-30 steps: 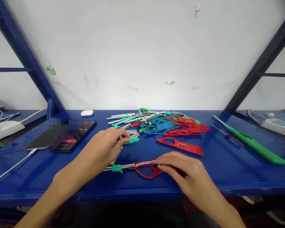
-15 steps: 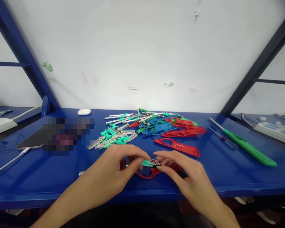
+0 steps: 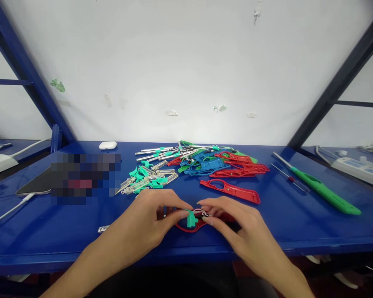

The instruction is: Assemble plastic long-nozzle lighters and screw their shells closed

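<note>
Over a red lighter shell half (image 3: 186, 229) near the table's front edge, both of my hands work close together. My left hand (image 3: 157, 217) is closed, thumb and forefinger pinching a teal trigger piece (image 3: 192, 219) above the shell's loop. Thin white wires (image 3: 204, 213) and a small black part show beside the trigger. My right hand (image 3: 236, 217) pinches at that wired black part with its thumb and fingers; the fingertips partly hide it. Much of the shell lies hidden under the right hand. Another red shell half (image 3: 231, 190) rests just beyond my hands.
Clear igniter pieces and teal triggers (image 3: 143, 176) lie in a heap at left. Behind are metal tubes (image 3: 157, 155), blue shells (image 3: 207, 167) and red shells (image 3: 245, 169). A green lighter (image 3: 326, 190) and screwdriver (image 3: 290, 179) lie right; a phone (image 3: 37, 182) and white case (image 3: 107, 145) left.
The teal trigger has turned from lying along the shell to pointing down toward me, over the shell's loop. Both hands stay nearly in place; the view has shifted slightly.
</note>
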A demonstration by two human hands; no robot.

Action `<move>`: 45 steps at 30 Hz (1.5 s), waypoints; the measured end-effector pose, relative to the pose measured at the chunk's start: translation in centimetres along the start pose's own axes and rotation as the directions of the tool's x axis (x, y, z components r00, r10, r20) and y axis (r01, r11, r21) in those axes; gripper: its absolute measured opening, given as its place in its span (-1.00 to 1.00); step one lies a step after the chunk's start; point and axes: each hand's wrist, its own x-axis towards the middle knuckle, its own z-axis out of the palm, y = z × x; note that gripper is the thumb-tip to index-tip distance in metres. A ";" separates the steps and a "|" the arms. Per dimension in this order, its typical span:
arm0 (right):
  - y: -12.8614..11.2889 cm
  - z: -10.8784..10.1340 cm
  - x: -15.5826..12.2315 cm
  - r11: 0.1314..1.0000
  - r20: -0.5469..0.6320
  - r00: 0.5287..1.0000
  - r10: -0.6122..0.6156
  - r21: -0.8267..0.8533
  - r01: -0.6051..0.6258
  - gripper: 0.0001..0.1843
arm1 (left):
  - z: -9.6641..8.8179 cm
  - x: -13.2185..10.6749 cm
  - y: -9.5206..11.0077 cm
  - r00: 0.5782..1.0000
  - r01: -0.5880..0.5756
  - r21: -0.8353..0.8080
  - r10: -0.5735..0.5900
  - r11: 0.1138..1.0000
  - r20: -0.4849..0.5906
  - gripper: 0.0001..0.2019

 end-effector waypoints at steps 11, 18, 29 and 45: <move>-0.1 0.0 0.2 0.998 -0.020 0.999 0.049 0.034 -0.048 -0.73 | 0.5 0.0 -0.8 0.981 -0.169 0.197 0.185 0.966 -0.063 -0.80; -0.1 0.0 0.2 0.998 -0.084 0.996 0.011 0.068 -0.005 -0.77 | 2.4 -1.5 -1.6 0.925 -0.271 0.325 0.338 0.906 -0.173 -0.83; -0.4 -0.3 0.1 0.997 -0.094 0.995 0.016 0.077 -0.009 -0.89 | 2.6 -2.9 -1.7 0.947 -0.213 0.310 0.274 0.927 -0.170 -0.82; -0.8 -0.5 0.1 0.995 -0.089 0.996 0.002 0.099 0.007 -0.92 | 3.0 -2.8 -2.3 0.929 -0.232 0.334 0.310 0.913 -0.201 -0.81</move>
